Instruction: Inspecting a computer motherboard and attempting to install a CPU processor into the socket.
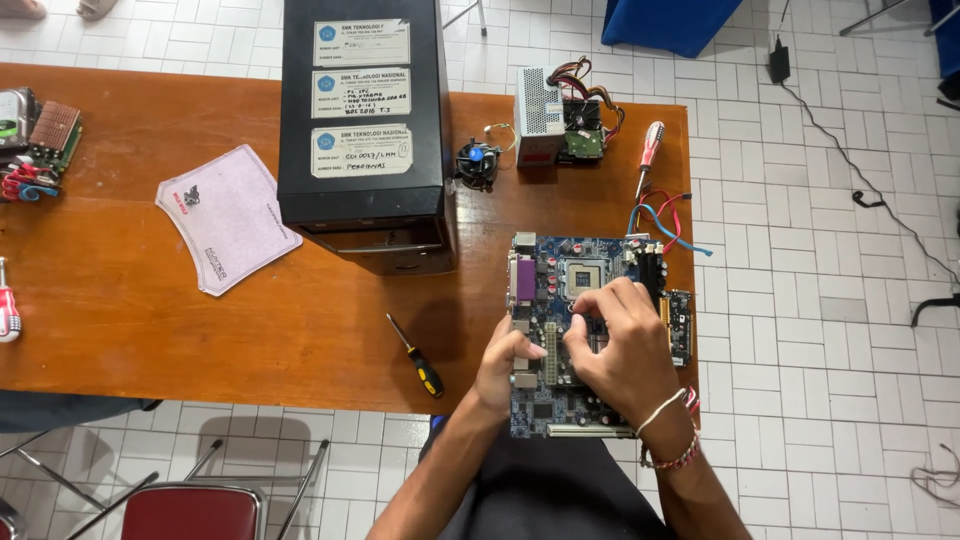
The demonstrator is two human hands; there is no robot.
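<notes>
the blue motherboard (575,300) lies flat at the near right edge of the wooden table (150,300), its front edge overhanging. the left hand (503,362) grips the board's left side, fingers curled. the right hand (622,345) rests on top, fingertips pressed together near the cpu socket (588,275); whether they pinch a part cannot be told. a yellow-handled screwdriver (418,358) lies just left

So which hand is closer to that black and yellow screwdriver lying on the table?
Left. The left hand rests on the motherboard's left edge, just right of the screwdriver; the right hand lies farther right, over the board's middle.
</notes>
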